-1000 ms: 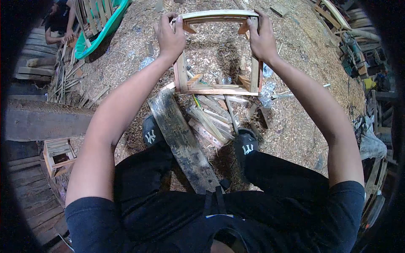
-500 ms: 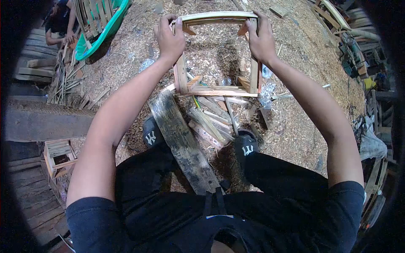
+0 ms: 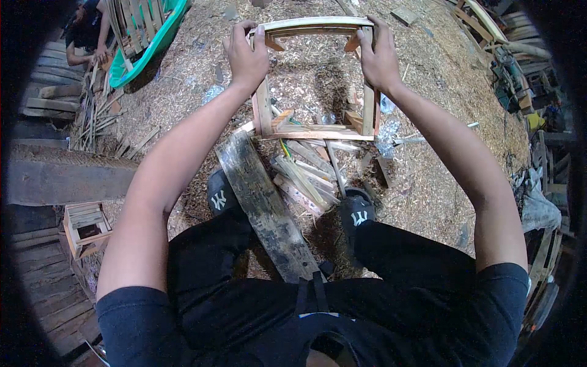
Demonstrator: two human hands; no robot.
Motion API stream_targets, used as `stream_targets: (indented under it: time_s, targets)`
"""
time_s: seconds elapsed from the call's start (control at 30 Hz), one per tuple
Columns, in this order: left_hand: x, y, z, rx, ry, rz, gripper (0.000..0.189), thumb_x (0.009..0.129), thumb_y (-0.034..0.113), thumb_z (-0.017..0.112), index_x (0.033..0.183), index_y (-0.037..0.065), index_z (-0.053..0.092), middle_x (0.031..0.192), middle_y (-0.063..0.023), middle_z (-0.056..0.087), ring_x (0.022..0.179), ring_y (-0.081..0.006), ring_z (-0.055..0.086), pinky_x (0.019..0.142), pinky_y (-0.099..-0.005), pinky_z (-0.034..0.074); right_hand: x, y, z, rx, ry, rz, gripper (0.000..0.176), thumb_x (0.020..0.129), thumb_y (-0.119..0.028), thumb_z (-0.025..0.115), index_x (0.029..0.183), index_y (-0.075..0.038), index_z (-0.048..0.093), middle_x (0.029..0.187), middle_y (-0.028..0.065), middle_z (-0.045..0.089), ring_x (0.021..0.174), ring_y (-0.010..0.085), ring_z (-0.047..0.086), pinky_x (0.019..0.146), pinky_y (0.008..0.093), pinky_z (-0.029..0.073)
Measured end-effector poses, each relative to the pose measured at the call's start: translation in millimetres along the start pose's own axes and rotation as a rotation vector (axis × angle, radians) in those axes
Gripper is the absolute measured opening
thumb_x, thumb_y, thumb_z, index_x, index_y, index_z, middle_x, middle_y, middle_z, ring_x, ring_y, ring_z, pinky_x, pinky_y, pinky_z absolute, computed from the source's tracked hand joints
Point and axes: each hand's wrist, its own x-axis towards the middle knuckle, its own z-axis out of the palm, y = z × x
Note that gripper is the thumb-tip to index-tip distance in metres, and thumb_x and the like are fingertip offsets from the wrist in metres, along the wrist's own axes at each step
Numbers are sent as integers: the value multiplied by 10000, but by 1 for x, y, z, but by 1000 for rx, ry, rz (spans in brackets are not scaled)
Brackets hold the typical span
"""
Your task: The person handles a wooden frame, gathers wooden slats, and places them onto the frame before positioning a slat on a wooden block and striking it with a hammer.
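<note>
A rectangular wooden frame (image 3: 321,134) stands in front of me, with small angled blocks at its inside corners. My left hand (image 3: 247,58) grips its far left corner, the thumb on the near side. At the far right corner my right hand (image 3: 379,60) holds it in the same way. The frame's far edge has a slightly curved, pale slat (image 3: 312,23) between my hands. Below the near edge lie several loose wood strips (image 3: 302,180) on the sawdust. A worn dark board (image 3: 263,205) slants between my legs.
At the top left another person's hands (image 3: 101,56) are beside a green tub (image 3: 153,52) of slats. A small wooden box (image 3: 87,223) sits at the left, near a thick beam (image 3: 67,176). Stacked wood and a grey cloth (image 3: 539,211) are at the right.
</note>
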Motion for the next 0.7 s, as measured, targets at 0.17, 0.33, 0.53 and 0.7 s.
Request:
stream_targets:
  time_s: [0.17,0.33,0.53,0.7]
  targets:
    - [-1,-2,2,-11,1,-18,273,999,257,585,1150,31,566,1080,-162,635,1052,-334,510,976,-454,362,0,1,0,-3,0,-4,516,1049,-347,497,1467,-67,382,1372,244,486,1271,411,523,1070,471,415]
    - [-1,-1,1,-23,-7,-40,282,1000,263,585,1154,28,566,1082,-162,633,1054,-331,501,975,-457,365,-1,-1,-1,9,8,11,509,1051,-354,496,1462,-70,396,1346,245,505,1255,410,536,1059,467,422]
    - [-1,-1,0,-8,-18,-41,282,998,258,584,1158,25,571,1085,-171,629,1054,-335,495,978,-461,363,0,-1,0,6,5,6,503,1052,-354,498,1456,-69,407,1344,248,506,1254,409,535,1066,461,416]
    - [0,-2,0,72,5,-1,311,1006,299,592,1171,35,577,1076,-155,631,1042,-319,540,938,-441,412,1,1,2,14,29,-35,506,1051,-355,504,1459,-74,405,1341,246,507,1262,406,530,1069,457,410]
